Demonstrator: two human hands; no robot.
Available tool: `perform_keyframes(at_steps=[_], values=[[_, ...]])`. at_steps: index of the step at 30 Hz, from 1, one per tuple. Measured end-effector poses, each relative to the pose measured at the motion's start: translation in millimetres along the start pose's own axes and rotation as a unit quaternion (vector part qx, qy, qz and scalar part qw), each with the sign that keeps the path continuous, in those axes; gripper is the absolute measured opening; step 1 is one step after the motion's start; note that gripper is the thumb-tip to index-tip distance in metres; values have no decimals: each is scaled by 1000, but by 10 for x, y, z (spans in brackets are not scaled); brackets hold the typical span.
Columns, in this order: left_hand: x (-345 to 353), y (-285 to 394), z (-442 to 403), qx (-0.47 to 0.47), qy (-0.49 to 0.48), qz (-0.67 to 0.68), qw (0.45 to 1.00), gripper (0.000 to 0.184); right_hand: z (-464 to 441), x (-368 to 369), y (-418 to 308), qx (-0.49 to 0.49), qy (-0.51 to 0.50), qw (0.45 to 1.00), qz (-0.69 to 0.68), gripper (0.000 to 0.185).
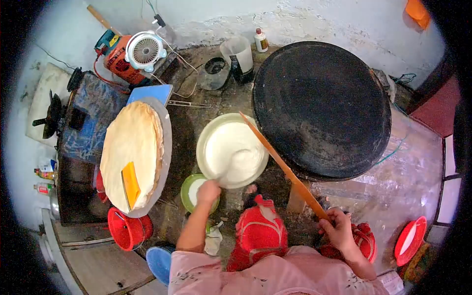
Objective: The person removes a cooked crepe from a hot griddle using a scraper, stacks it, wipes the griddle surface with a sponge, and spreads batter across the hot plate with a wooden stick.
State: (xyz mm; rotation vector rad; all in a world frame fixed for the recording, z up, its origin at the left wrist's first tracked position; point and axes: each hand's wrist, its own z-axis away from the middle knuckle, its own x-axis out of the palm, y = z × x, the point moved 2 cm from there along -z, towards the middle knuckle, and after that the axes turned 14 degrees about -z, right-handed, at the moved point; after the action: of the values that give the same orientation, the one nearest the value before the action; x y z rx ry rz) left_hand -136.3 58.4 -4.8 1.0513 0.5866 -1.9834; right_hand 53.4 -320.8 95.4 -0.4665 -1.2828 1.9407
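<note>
Blade (285,167) of thin orange-brown wood, long and narrow, slants across the centre of the frame, its long axis running from upper left to lower right. Its slim tip points to the upper left, over the far right rim of the pale bowl (200,147); whether it touches the rim, I cannot tell. Its lower end is in the right hand (338,227), right of centre in the lower half, the fingers closed around it. Along its upper right side lies the round black griddle (322,108), which fills much of the upper right of the frame.

The left hand (209,191), a little left of centre, is curled narrow around the end of a blurred utensil (230,171) at the bowl's near rim. This utensil slants up and to the right into the white mixture (228,142); its far end is too blurred to make out. Partly under the left hand in the view is a small green bowl (183,195) with white contents.

At left, a stack of pale flatbreads (130,142) lies on a round grey board (166,137), with a yellow scraper (130,184) on top, its long axis nearly upright in the frame.
</note>
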Motion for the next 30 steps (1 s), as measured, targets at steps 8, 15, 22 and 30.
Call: perform_keyframes(at_steps=[8,15,22,30], values=[[463,75,269,-28,75,36,996,24,53,39,-8,-5,-11,1000,27,15],[795,-165,-243,-60,76,-27,995,21,96,94,12,-2,-12,1000,16,14],[307,-179,238,-78,47,162,983,25,50,41,78,-15,-12,999,32,14],[126,105,-81,-41,102,200,974,27,21,55,146,-12,-16,1000,9,15]])
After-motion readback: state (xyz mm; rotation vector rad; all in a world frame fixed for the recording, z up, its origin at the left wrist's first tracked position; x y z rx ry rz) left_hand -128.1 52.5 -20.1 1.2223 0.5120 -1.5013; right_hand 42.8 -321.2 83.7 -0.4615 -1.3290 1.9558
